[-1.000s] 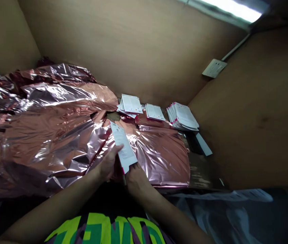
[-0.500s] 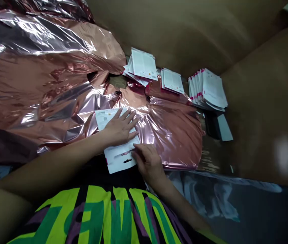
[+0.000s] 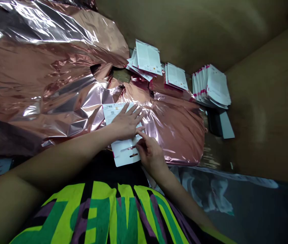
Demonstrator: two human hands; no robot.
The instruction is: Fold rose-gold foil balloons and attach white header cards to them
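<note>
A white printed packet with a hang slot lies at a slant on pink metallic foil, close to my body. My left hand rests flat on its middle, fingers spread. At the packet's right edge, my right hand has its fingers curled, with the thumb and index finger at the edge near the slot. The index fingertip is beside my left thumb. What lies under my left palm is hidden. The foil is spread beneath and around the packet.
Beyond my hands lie a loose white packet stack, a smaller stack and a fanned, thicker stack. Beside the last is a dark flat object. Brown walls rise behind and right. Clear plastic lies at lower right.
My right index finger has moved up along the packet's edge toward my left thumb. My left hand stays flat on the packet. The whole view has shifted slightly.
</note>
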